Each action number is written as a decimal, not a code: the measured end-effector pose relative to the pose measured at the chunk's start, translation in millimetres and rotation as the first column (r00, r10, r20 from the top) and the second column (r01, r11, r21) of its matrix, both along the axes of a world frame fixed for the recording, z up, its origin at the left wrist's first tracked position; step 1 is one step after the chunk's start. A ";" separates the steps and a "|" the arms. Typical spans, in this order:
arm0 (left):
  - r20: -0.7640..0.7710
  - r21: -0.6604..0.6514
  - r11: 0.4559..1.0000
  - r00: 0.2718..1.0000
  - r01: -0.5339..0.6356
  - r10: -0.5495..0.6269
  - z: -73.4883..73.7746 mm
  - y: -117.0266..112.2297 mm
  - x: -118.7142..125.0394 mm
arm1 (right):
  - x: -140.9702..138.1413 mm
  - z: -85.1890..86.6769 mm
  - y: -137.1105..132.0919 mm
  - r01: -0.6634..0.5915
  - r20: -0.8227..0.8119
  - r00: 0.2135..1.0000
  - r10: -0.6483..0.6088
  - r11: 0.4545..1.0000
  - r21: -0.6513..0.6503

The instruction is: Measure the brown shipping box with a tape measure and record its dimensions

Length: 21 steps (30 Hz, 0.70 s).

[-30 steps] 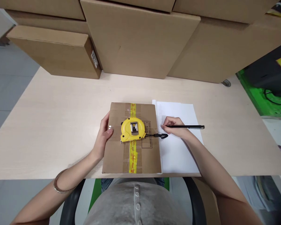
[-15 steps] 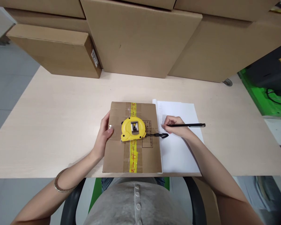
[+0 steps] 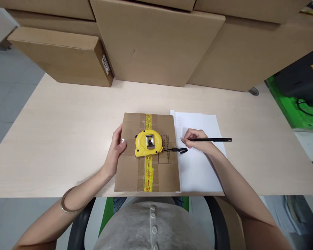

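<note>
A black pen (image 3: pixel 211 140) is pinched in my right hand (image 3: pixel 197 140), its tip down near the left part of a white notebook page (image 3: pixel 200 173). Small rows of writing show along that side of the page. My left hand (image 3: pixel 116 151) grips the left edge of a taped cardboard box (image 3: pixel 129 173), thumb on top and the other fingers partly hidden behind the side. On the box lies a yellow tape measure (image 3: pixel 142 142), whose black wrist strap (image 3: pixel 181 150) reaches over the box's right edge onto the page.
Large cardboard boxes (image 3: pixel 156 45) stand along the back of the pale table (image 3: pixel 67 121). A smaller carton (image 3: pixel 59 62) sits at the back left. At the right are a green surface (image 3: pixel 284 104) and a dark device (image 3: pixel 302 76).
My right hand and the pen have shifted slightly to the right across the page. My left hand, the box and the tape measure have stayed in place.
</note>
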<state>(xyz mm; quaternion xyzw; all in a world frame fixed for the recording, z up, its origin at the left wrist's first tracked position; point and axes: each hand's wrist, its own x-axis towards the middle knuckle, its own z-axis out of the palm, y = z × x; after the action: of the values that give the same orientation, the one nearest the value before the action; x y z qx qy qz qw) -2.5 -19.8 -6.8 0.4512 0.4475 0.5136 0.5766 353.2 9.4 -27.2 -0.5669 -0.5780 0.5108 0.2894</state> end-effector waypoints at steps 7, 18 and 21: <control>-0.010 0.007 1.000 1.000 0.004 -0.004 -0.3 -0.7 -0.4 | -1.2 0.1 0.6 -0.019 0.003 1.000 0.019 1.000 0.000; 0.001 0.007 1.000 1.000 0.008 -0.008 -1.2 0.0 -1.4 | 0.4 -0.2 1.4 -0.009 0.002 1.000 0.009 1.000 -0.004; -0.001 0.006 1.000 1.000 0.005 -0.005 -1.2 -0.3 -1.4 | 1.0 -0.7 1.2 -0.010 0.001 1.000 0.010 1.000 -0.007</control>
<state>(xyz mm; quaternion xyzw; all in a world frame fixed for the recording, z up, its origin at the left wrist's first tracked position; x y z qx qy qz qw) -3.9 -20.1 -7.9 0.4542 0.4450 0.5135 0.5762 354.2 10.6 -27.9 -0.5652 -0.5792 0.5139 0.2845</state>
